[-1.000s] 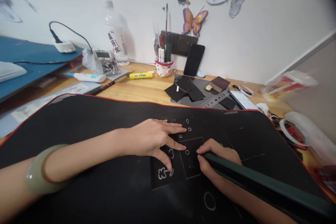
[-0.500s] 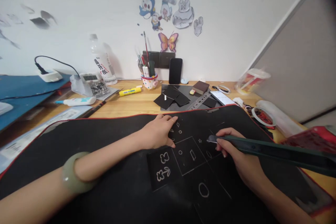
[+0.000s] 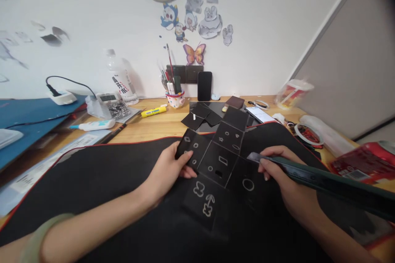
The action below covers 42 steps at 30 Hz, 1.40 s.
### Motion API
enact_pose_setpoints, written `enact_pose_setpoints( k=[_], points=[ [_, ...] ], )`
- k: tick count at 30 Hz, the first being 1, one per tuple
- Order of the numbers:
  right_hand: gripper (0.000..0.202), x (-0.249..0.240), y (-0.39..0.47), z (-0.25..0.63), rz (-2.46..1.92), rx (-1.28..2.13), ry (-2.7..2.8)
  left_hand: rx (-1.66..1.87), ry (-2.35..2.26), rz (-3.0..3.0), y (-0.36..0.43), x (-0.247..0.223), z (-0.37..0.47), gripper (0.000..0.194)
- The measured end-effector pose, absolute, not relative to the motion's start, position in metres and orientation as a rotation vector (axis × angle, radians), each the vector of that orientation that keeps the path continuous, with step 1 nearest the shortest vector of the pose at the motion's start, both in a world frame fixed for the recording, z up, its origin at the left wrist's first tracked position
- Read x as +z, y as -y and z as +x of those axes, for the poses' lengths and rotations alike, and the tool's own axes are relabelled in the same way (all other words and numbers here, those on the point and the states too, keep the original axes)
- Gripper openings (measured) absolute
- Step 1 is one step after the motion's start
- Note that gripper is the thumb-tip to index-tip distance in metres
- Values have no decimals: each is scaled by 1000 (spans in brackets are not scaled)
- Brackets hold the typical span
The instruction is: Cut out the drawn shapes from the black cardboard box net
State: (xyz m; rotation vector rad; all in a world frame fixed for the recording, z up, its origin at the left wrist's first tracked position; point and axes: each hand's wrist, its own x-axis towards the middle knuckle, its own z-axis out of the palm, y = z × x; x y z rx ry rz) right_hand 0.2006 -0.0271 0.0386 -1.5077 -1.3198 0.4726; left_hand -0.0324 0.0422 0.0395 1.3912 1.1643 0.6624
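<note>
Head view is showing a left grip (image 3: pixel 174 164) clamping the left panel of a cross-shaped black sheet (image 3: pixel 216 158), its thumb lying on top and its fingers curling underneath. The sheet is hovering over a black mat (image 3: pixel 123 189) and tilting, its far panel reaching past the mat's red edge; this pinch at one side is probably leaving the chalky outlines uncovered, with flower shapes, circles and a rectangle all facing up. A right grip (image 3: pixel 282 170) is closing around a dark green cutter (image 3: pixel 311 174) near its front end, probably for close control of the blade (image 3: pixel 254 157), which is pointing toward the sheet's right panel; whether it is touching, I cannot tell.

Beneath, the mat is covering most of the near tabletop (image 3: pixel 134 131), whose light wood is showing beyond it. Small black pieces (image 3: pixel 193 120) are lying just past the mat, a yellow stick (image 3: pixel 153 111) is resting to their left, and a spotted cup (image 3: pixel 175 99) is holding pens and a brush. Near it, a dark phone (image 3: pixel 204 86) is leaning at the white wall (image 3: pixel 262 33), where a butterfly cutout (image 3: pixel 194 53) and pale cartoon figures are hanging. A labelled bottle (image 3: pixel 123 86) is standing farther left.
</note>
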Motion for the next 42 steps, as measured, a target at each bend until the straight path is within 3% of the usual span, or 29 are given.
enact_pose_setpoints(
  k=[4,7,10,13,17,21,28,31,38,42],
  points=[
    [6,48,16,193,-1443,309,1249,713,-1273,905,-9,38,-42,14],
    [4,53,12,185,-1437,359,1348,542,-1285,958,5,43,-51,22],
    [6,53,11,176,-1486,590,1569,148,-1396,1527,0,54,-69,37],
    [7,46,7,166,-1492,826,1742,-38,-1552,2386,-21,61,-90,32],
    [7,35,-4,152,-1446,975,1860,-2,-869,2866,-59,57,-94,18],
    [8,29,-15,143,-1431,1036,1856,-11,-520,2870,-83,45,-81,54],
    [10,28,-30,153,-1440,1062,1711,20,-775,2738,-84,29,-75,73],
    [9,29,-30,160,-1458,1045,1669,218,-899,2528,-79,27,-68,66],
    [7,39,-24,168,-1495,957,1689,564,-1257,1603,-68,18,-38,23],
    [10,38,-25,174,-1500,984,1708,535,-1238,1871,-63,17,-38,17]
  ],
)
